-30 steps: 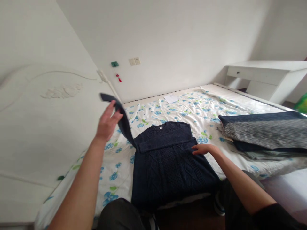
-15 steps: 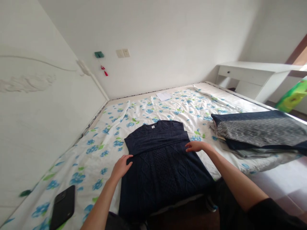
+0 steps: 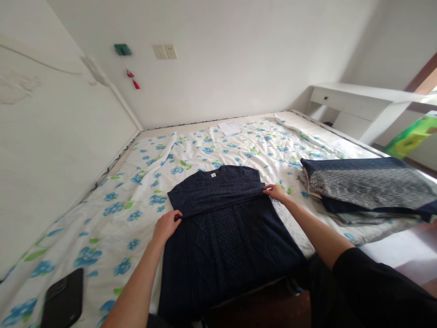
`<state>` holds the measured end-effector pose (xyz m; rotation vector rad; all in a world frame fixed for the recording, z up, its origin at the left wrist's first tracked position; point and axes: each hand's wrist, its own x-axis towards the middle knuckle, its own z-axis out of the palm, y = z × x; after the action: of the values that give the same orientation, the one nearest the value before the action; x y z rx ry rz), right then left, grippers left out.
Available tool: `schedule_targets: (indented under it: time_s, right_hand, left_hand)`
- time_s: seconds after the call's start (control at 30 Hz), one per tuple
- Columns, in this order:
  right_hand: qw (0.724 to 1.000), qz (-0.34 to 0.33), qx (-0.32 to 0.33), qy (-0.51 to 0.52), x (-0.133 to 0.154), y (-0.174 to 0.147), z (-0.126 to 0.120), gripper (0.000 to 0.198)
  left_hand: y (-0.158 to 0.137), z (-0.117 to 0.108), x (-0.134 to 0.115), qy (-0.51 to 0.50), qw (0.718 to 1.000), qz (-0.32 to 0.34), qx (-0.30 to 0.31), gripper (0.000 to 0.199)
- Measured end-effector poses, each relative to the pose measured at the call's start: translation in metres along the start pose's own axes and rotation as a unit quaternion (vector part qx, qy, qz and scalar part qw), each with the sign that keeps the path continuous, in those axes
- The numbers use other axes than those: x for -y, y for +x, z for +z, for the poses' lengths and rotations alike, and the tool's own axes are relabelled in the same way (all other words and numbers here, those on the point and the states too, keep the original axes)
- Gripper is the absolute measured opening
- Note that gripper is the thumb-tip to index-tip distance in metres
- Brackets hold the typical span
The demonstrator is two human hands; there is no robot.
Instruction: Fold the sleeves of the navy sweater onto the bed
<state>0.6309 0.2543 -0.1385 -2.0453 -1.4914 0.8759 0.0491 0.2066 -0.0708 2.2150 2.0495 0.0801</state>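
Note:
A dark navy knitted sweater (image 3: 225, 241) lies spread on the bed, neckline and small white label facing away from me. Its sleeves are laid across the chest in overlapping bands. At the sweater's left edge, my left hand (image 3: 166, 226) is closed, thumb and fingers pinching the fabric near the sleeve fold. On the opposite side, my right hand (image 3: 275, 192) pinches the end of the folded sleeve between thumb and fingertips. The lower hem hangs at the bed's near edge.
Folded knitwear in grey and navy (image 3: 368, 187) is stacked on the right. A black phone (image 3: 63, 298) lies at the lower left on the flowered sheet (image 3: 126, 218). White paper (image 3: 229, 128) rests near the wall. A white desk (image 3: 362, 107) stands at the far right.
My right hand has moved up and left onto the sleeve end and closed on it. My left hand has closed at the left edge. The camera view has shifted slightly.

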Motion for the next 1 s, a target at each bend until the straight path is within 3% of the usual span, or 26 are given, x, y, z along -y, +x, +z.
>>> schedule_targets:
  time_s: [0.17,0.27,0.4,0.53,0.77,0.9,1.0]
  right_hand:
    - [0.992,-0.075,-0.064,0.077,0.018,0.012,0.005,0.026]
    - [0.985,-0.108,-0.068,0.112,0.023,0.013,0.004,0.026]
    - [0.996,-0.075,-0.027,0.029,0.011,0.005,0.010,0.024]
    - [0.999,-0.045,-0.011,0.006,0.003,0.005,0.016,0.023]
    - [0.999,-0.037,-0.037,0.011,0.013,0.031,0.022,0.041]
    - [0.998,-0.033,-0.053,0.009,0.016,0.046,0.028,0.051]
    - [0.998,-0.029,-0.052,0.016,0.017,0.056,0.031,0.055]
  left_hand:
    - [0.004,-0.010,0.033,-0.015,0.997,-0.068,-0.017,0.015]
    - [0.002,-0.010,0.045,-0.026,0.996,-0.078,0.025,0.011]
    - [0.004,-0.003,0.042,-0.037,0.995,-0.043,0.080,0.018]
    - [0.008,-0.002,0.038,-0.026,0.994,-0.052,0.097,0.021]
    - [0.024,0.000,0.030,-0.049,0.990,-0.129,-0.018,0.035]
    - [0.054,0.010,0.027,-0.101,0.970,-0.221,-0.023,0.055]
    - [0.073,0.020,0.034,-0.126,0.962,-0.243,-0.020,0.054]
